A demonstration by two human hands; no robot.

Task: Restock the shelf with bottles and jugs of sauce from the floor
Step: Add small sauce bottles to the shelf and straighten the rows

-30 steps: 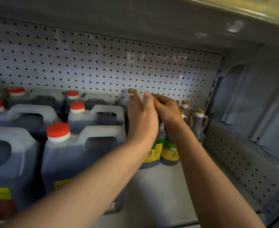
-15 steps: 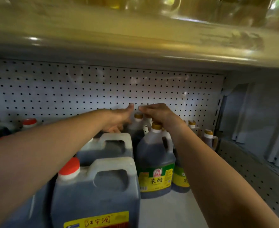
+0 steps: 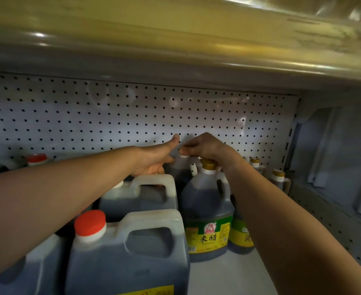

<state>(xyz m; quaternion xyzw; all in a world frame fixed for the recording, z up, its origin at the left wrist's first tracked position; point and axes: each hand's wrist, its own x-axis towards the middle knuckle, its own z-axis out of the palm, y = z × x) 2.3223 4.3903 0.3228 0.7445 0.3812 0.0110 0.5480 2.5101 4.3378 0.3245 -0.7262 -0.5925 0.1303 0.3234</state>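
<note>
So what we've got at the back is a white pegboard (image 3: 115, 116) full of small dark holes in neat rows. Overhead we see the underside of the upper shelf (image 3: 175, 67), grey, with a glossy yellowish front edge (image 3: 218, 33) catching some light. Off to the right there's a grey side panel (image 3: 334, 150) with upright folds, and below it a sloping perforated panel (image 3: 332, 226). It's pretty dim in there overall.

A white pegboard back panel (image 3: 111, 116) under a glossy upper shelf (image 3: 175, 39), dimly lit.
</note>
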